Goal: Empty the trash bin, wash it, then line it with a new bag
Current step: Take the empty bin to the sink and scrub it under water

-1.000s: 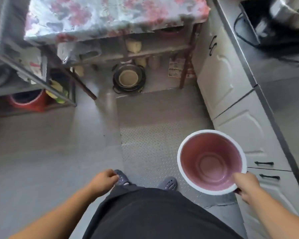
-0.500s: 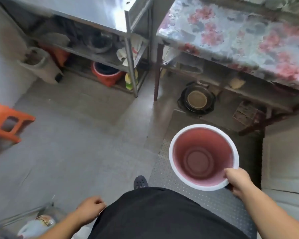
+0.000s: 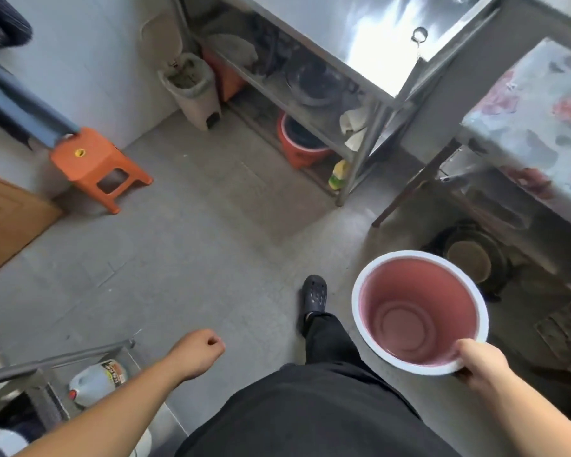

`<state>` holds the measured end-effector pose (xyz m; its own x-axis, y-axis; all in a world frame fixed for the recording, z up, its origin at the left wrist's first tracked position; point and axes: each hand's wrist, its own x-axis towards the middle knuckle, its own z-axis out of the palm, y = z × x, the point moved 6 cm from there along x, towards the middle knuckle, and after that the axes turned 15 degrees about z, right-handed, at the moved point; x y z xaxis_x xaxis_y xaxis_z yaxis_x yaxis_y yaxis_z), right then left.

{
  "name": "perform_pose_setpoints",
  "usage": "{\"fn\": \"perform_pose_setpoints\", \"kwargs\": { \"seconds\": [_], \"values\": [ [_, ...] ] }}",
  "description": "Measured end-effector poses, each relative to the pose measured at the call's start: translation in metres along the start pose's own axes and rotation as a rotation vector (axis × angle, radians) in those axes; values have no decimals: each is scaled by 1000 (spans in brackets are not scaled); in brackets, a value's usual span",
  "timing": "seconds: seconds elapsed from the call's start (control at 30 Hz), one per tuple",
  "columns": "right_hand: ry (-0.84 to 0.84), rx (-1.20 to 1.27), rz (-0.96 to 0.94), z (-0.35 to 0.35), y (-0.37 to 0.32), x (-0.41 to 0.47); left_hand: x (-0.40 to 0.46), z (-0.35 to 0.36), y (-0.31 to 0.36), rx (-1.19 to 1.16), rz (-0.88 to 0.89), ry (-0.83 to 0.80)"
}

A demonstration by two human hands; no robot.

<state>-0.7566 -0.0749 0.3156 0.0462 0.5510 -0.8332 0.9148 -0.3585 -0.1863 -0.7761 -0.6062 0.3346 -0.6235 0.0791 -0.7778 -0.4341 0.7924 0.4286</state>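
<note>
Right now your right hand [image 3: 482, 361] grips the near edge of the trash bin [image 3: 419, 311], fingers curled over its smooth white rim, holding it upright and off the grey floor [image 3: 178, 258] beside your right leg. Its round pink plastic inside tapers down to a flat base marked with concentric rings, and nothing lies in it. Your left hand [image 3: 200, 352] hangs free in a loose fist, gripping nothing. Ahead, a shiny steel table [image 3: 360, 37] stands with a slatted shelf below; an orange bucket [image 3: 302, 143] with a dark inside sits on the lowest level. A beige pedal bin [image 3: 192, 90] by the wall holds dull greyish matter. An orange plastic stool [image 3: 93, 166] stands left, and a floral-patterned cloth [image 3: 534, 127] covers the table on the right.
</note>
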Motion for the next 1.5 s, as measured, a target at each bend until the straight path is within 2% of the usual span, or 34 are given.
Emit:
{"fn": "perform_pose_setpoints", "kwargs": {
  "seconds": [0.23,0.37,0.47,0.67,0.8,0.9,1.07,1.17,1.27,1.37,1.5],
  "values": [
    [-29,-174,-28,90,-124,5,48,-52,70,-149,-25,-40],
    [-75,-337,-141,160,-202,-23,78,-106,87,-284,-59,91],
    [-109,-445,-223,214,-250,-58,93,-139,79,-338,-96,175],
    [-184,-555,-305,320,-325,-123,116,-173,15,-338,-206,166],
    [-179,-531,-313,381,-353,-154,139,-214,-36,-263,-205,92],
    [-164,-462,-268,421,-360,-179,164,-275,-68,-173,-183,13],
    [-164,-364,-213,472,-369,-221,213,-417,-100,-136,-182,115],
    [-165,-317,-190,491,-378,-237,253,-507,-92,-182,-144,253],
    [-159,-281,-182,508,-393,-250,294,-561,-67,-292,-82,305],
    [-155,-260,-163,529,-409,-257,327,-584,-34,-317,-19,275],
    [-164,-255,-136,566,-445,-260,358,-581,2,-199,21,97]
  ]
}}
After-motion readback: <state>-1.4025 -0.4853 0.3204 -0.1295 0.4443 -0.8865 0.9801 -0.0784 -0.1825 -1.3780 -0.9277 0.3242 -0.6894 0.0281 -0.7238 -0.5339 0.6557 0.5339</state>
